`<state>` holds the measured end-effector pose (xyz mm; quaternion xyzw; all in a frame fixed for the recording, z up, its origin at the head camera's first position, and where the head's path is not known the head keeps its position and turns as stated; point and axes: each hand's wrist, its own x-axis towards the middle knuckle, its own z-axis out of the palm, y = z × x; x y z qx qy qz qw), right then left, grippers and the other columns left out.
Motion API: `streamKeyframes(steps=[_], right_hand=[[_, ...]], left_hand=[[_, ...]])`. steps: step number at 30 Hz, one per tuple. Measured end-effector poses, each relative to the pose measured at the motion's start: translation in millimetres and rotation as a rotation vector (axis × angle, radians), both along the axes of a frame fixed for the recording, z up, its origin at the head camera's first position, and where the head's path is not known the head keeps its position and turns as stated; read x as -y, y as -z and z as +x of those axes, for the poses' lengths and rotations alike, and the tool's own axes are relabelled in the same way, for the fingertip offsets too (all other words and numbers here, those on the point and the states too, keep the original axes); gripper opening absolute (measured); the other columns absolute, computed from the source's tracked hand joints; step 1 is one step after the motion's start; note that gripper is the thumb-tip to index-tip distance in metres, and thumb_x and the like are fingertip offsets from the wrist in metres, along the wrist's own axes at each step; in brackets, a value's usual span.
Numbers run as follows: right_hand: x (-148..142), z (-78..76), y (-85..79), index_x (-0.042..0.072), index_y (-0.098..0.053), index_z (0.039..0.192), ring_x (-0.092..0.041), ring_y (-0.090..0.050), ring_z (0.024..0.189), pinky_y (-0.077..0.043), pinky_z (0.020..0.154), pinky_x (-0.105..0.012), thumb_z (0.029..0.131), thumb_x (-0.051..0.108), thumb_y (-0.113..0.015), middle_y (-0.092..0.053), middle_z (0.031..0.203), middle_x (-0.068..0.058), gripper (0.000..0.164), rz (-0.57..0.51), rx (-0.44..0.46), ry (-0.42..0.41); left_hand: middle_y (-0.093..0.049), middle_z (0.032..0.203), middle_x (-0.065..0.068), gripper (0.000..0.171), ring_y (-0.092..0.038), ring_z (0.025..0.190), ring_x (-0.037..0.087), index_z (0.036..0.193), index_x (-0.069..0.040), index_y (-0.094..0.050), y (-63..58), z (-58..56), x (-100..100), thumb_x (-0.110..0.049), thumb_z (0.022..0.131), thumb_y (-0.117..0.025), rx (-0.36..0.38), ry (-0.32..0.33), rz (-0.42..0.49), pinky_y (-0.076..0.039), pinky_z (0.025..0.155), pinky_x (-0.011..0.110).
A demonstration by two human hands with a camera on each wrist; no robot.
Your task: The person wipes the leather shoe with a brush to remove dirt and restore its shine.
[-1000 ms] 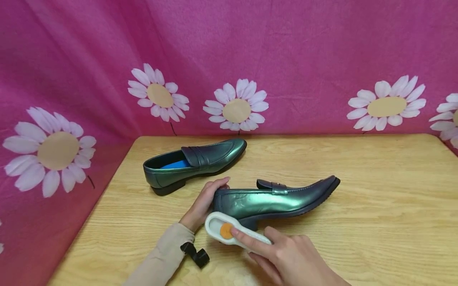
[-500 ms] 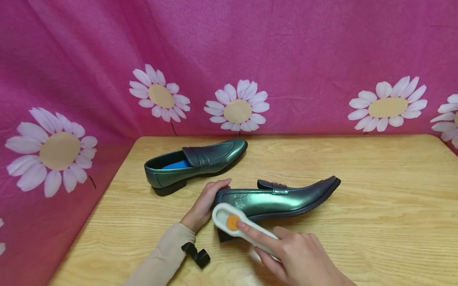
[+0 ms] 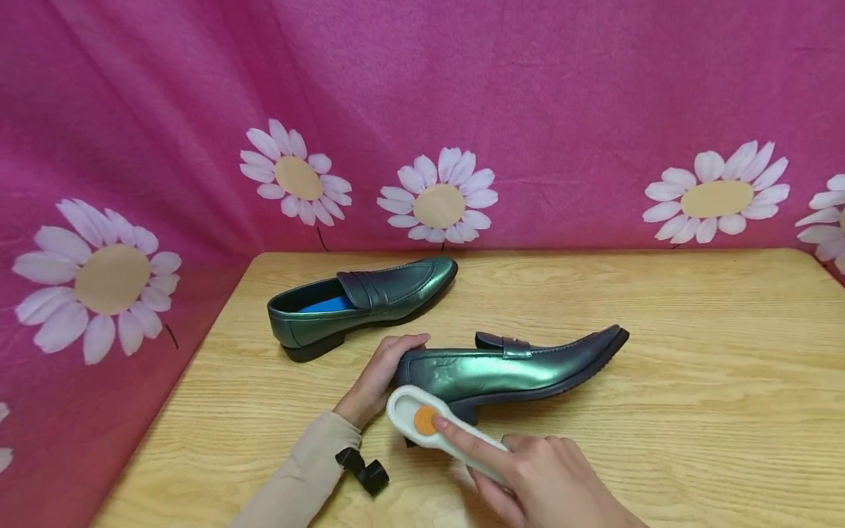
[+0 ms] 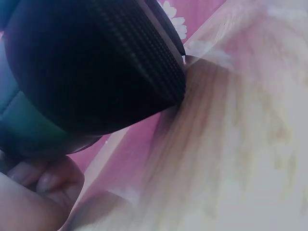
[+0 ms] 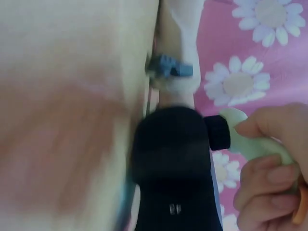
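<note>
My left hand grips a shiny dark green loafer round the back of its heel, toe to the right. The loafer is tilted on its side, so the black sole faces the right wrist camera. My right hand holds a shoe brush with a white handle, index finger on its orange button. Short black bristles meet the side of the shoe near the heel in the right wrist view. The handle hides part of the heel in the head view.
The matching loafer, with a blue insole, stands upright behind on the wooden table. Pink cloth printed with white daisies hangs at the back and left. A black strap mount is on my left sleeve.
The brush has gone up and right along the heel, then back down and slightly left. My left hand and the held loafer have stayed nearly still.
</note>
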<state>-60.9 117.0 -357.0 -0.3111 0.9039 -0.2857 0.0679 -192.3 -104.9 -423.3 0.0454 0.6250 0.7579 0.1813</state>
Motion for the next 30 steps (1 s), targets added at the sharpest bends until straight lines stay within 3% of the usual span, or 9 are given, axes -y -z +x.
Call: streamKeyframes(steps=[4, 7, 12, 14, 20, 21, 26, 28, 30], right_hand=[[-6.8, -4.4, -1.0, 0.045, -0.038, 0.144, 0.003, -0.027, 0.045, -0.026, 0.043, -0.020, 0.086, 0.027, -0.071, -0.029, 0.056, 0.018, 0.069, 0.048, -0.306, 0.159], [-10.1, -5.3, 1.5, 0.041, -0.040, 0.145, 0.004, -0.026, 0.046, -0.026, 0.043, -0.020, 0.082, 0.023, -0.074, -0.029, 0.057, 0.019, 0.073, 0.043, -0.414, 0.199], [-6.4, 1.0, 6.4, 0.039, -0.040, 0.145, 0.004, -0.029, 0.045, -0.028, 0.042, -0.018, 0.089, 0.028, -0.067, -0.031, 0.059, 0.017, 0.063, 0.027, -0.180, 0.051], [-5.9, 1.7, 5.3, 0.042, -0.038, 0.145, 0.003, -0.029, 0.044, -0.028, 0.042, -0.018, 0.091, 0.031, -0.065, -0.031, 0.058, 0.017, 0.061, 0.043, -0.133, 0.053], [-19.4, -7.2, -1.6, 0.041, -0.039, 0.145, 0.004, -0.023, 0.046, -0.027, 0.045, -0.018, 0.082, 0.023, -0.074, -0.027, 0.058, 0.020, 0.074, 0.045, -0.385, 0.228], [-21.8, -8.1, -2.2, 0.040, -0.039, 0.145, 0.004, -0.025, 0.046, -0.028, 0.045, -0.018, 0.082, 0.021, -0.074, -0.027, 0.058, 0.021, 0.074, 0.034, -0.388, 0.217], [-27.2, -5.1, -3.3, 0.038, -0.036, 0.147, 0.005, -0.031, 0.047, -0.033, 0.047, -0.017, 0.089, 0.024, -0.068, -0.032, 0.058, 0.022, 0.067, -0.013, -0.158, 0.033], [-27.8, -5.0, -5.4, 0.041, -0.035, 0.147, 0.004, -0.029, 0.045, -0.031, 0.045, -0.017, 0.090, 0.025, -0.067, -0.031, 0.058, 0.021, 0.067, 0.012, -0.153, 0.048], [-29.1, -7.0, -7.3, 0.042, -0.037, 0.146, 0.004, -0.026, 0.044, -0.028, 0.044, -0.018, 0.088, 0.024, -0.069, -0.028, 0.057, 0.020, 0.069, 0.053, -0.242, 0.134]], left_hand=[[-0.058, 0.067, -0.008, 0.031, -0.053, 0.065, 0.004, 0.066, -0.017, -0.064, 0.4, 1.3, -0.4, -0.020, 0.093, -0.050, -0.012, 0.019, 0.007, -0.045, 0.066, 0.020], [-0.061, 0.072, -0.008, 0.028, -0.055, 0.071, 0.003, 0.071, -0.018, -0.067, -0.1, 2.1, 0.0, -0.019, 0.093, -0.049, -0.008, 0.020, 0.007, -0.047, 0.072, 0.020], [-0.057, 0.069, -0.009, 0.026, -0.053, 0.069, 0.003, 0.071, -0.020, -0.067, -0.5, 1.5, -0.4, -0.019, 0.091, -0.051, 0.010, -0.018, -0.014, -0.046, 0.072, 0.019], [-0.056, 0.068, -0.009, 0.025, -0.052, 0.068, 0.003, 0.071, -0.019, -0.067, 0.1, 0.7, -0.9, -0.018, 0.091, -0.052, 0.012, -0.026, -0.010, -0.046, 0.071, 0.019], [-0.057, 0.067, -0.009, 0.027, -0.053, 0.065, 0.002, 0.071, -0.019, -0.066, 1.4, 0.6, -1.2, -0.016, 0.092, -0.050, 0.024, -0.013, 0.004, -0.046, 0.067, 0.019], [-0.056, 0.067, -0.009, 0.027, -0.053, 0.064, 0.002, 0.071, -0.019, -0.066, 1.4, 0.8, -1.3, -0.016, 0.092, -0.050, 0.026, -0.012, 0.003, -0.046, 0.067, 0.019], [-0.059, 0.071, -0.009, 0.021, -0.055, 0.071, 0.002, 0.083, -0.013, -0.071, -1.5, 2.0, -0.8, -0.016, 0.091, -0.052, 0.022, -0.031, 0.000, -0.047, 0.074, 0.018], [-0.060, 0.073, -0.009, 0.021, -0.055, 0.074, 0.002, 0.087, -0.011, -0.071, -2.1, 2.3, -0.1, -0.015, 0.091, -0.052, 0.015, -0.030, 0.004, -0.047, 0.076, 0.018], [-0.059, 0.073, -0.009, 0.021, -0.054, 0.074, 0.002, 0.087, -0.011, -0.071, -2.2, 2.7, 0.6, -0.015, 0.092, -0.051, 0.012, -0.027, 0.004, -0.046, 0.076, 0.019]])
